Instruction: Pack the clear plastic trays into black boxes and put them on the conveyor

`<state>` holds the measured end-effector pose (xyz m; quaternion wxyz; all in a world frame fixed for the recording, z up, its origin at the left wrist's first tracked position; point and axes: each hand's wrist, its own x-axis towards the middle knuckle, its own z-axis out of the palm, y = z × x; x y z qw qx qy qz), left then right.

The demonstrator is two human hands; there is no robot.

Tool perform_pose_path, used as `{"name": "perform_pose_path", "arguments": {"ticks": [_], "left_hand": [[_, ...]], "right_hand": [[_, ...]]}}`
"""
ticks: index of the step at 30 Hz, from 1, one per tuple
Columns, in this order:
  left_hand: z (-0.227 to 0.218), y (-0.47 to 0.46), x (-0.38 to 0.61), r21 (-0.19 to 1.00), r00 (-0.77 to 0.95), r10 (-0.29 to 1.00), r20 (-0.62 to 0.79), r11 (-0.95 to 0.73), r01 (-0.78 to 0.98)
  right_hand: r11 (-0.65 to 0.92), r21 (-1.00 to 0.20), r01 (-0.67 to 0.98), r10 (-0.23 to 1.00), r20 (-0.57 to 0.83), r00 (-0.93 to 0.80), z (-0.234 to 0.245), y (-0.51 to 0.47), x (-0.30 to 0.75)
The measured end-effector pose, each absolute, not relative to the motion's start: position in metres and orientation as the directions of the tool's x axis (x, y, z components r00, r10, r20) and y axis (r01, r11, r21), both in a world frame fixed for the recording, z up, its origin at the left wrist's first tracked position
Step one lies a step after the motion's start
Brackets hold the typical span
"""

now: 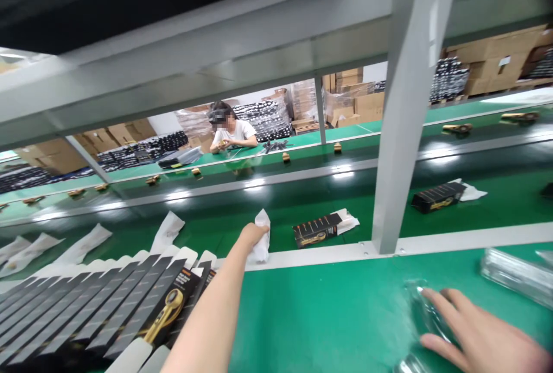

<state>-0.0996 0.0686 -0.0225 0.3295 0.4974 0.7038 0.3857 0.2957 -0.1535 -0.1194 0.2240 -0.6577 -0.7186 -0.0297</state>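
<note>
My left hand (254, 236) reaches out over the dark green conveyor and grips a white wrapped packet (261, 246) near the belt's metal edge. At the lower right, my right hand (475, 324) has its thumb and fingers around a transparent plastic tray (432, 312) at the green worktop. Part of that tray is hidden behind the fingers, and it is blurred. Beyond my left forearm stands a row of black printed boxes (170, 304) with their flaps up. A black box (317, 230) with white wrapping sticking out lies on the belt, right of my left hand.
A metal post (401, 131) rises from the rail at right of centre. More transparent trays (514, 275) lie at the right. White packets (86, 243) rest on the belt at left. Another box (443, 195) lies beyond the post. A person (235, 131) works across the line.
</note>
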Motion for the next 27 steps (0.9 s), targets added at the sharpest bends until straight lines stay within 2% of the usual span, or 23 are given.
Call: {"name": "perform_pose_path", "arguments": {"ticks": [2,4,6,11,14,17,20,22,24,27], "left_hand": [[-0.016,0.06,-0.087,0.903,-0.282,0.935,-0.216,0.301,0.305],[-0.005,0.051,-0.074,0.924,-0.246,0.918,-0.31,0.352,0.148],[0.005,0.038,-0.059,0.939,-0.196,0.92,-0.339,0.343,-0.012],[0.013,-0.025,-0.014,0.913,-0.128,0.947,-0.294,0.239,-0.33],[0.0,-0.084,0.01,0.868,-0.074,0.94,-0.334,0.276,-0.414],[-0.013,-0.14,0.026,0.803,0.063,0.915,-0.399,0.382,-0.456],[-0.018,-0.178,0.037,0.688,0.321,0.876,-0.361,0.482,-0.543],[-0.019,-0.192,0.043,0.632,0.41,0.855,-0.316,0.512,-0.581],[-0.021,-0.201,0.049,0.622,0.385,0.868,-0.314,0.494,-0.608],[-0.025,-0.209,0.056,0.642,0.265,0.908,-0.324,0.417,-0.644]], "right_hand": [[0.167,-0.151,0.974,0.953,0.277,-0.12,-0.114,-0.155,0.287],[0.187,-0.152,0.971,0.965,0.214,-0.152,-0.101,-0.158,0.28],[0.182,-0.229,0.956,0.972,0.19,-0.139,-0.08,-0.163,0.275],[0.12,-0.479,0.87,0.975,0.223,-0.012,-0.013,-0.19,0.261],[0.061,-0.591,0.805,0.987,0.154,0.038,0.011,-0.209,0.25],[0.062,-0.632,0.773,0.988,0.149,0.042,0.013,-0.223,0.237],[0.179,-0.59,0.788,0.953,0.304,0.012,-0.002,-0.229,0.214],[0.308,-0.506,0.806,0.904,0.419,-0.082,-0.017,-0.231,0.193],[0.38,-0.414,0.827,0.864,0.478,-0.157,-0.03,-0.234,0.174],[0.382,-0.329,0.864,0.854,0.483,-0.194,-0.04,-0.24,0.159]]}}
